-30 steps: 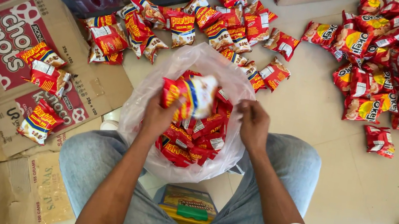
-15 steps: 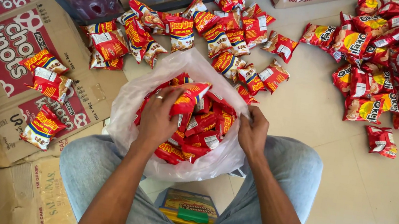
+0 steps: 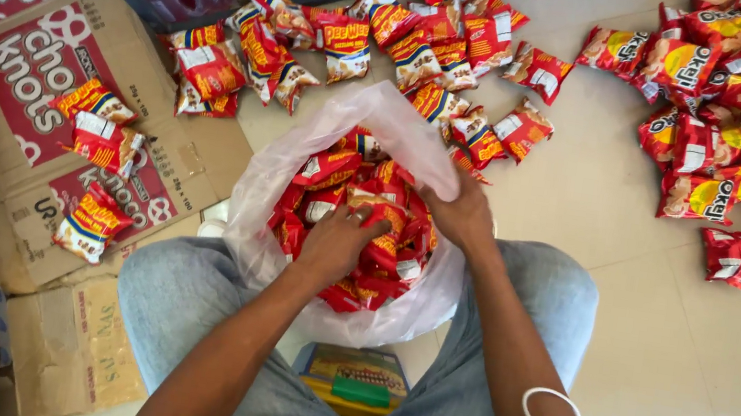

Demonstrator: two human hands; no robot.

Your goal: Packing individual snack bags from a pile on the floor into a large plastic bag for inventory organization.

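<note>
A clear plastic bag (image 3: 272, 185), filled with red snack packets (image 3: 337, 170), is held between the knees over the floor (image 3: 626, 312). The left hand (image 3: 337, 242) is laid on the packets inside the bag, its fingers curled loosely over them, while the bag's far rim is pinched by the right hand (image 3: 461, 213). More packets are spread on the floor beyond the bag, a few on flattened cardboard (image 3: 21, 82) to the left.
</note>
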